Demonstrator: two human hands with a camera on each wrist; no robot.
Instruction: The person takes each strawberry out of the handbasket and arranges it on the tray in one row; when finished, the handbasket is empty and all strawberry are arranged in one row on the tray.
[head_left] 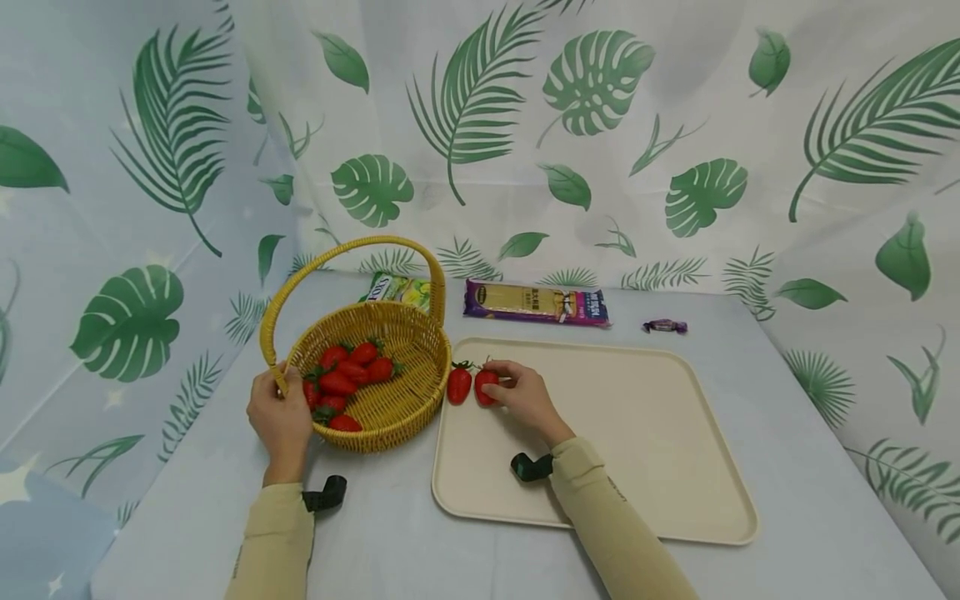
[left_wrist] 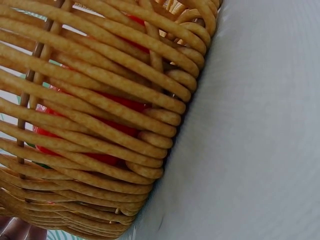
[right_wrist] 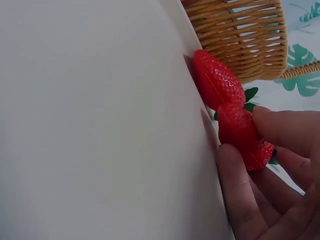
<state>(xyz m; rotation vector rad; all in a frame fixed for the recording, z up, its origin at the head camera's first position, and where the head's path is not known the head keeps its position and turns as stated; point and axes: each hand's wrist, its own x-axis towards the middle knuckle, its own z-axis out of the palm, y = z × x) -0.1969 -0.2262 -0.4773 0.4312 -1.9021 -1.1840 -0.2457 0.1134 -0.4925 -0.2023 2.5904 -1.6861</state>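
A yellow wicker basket (head_left: 408,429) with a tall handle stands at the left, with several red strawberries (head_left: 337,383) inside. My left hand (head_left: 281,417) grips its left rim near the foot of the handle. In the left wrist view the basket's woven side (left_wrist: 100,80) fills much of the picture, red showing through the gaps. My right hand (head_left: 525,400) pinches a strawberry (right_wrist: 237,127) between thumb and fingers over the left part of the beige tray (head_left: 615,433). Just left of it another strawberry (head_left: 459,385) lies on the tray, leaves pointing away from me.
Behind the basket lies a green candy bag (head_left: 401,290). A purple and gold noodle-like packet (head_left: 536,302) lies behind the tray, and a small purple wrapped candy (head_left: 665,326) is at the back right. Leaf-printed cloth (head_left: 480,167) hangs behind the table.
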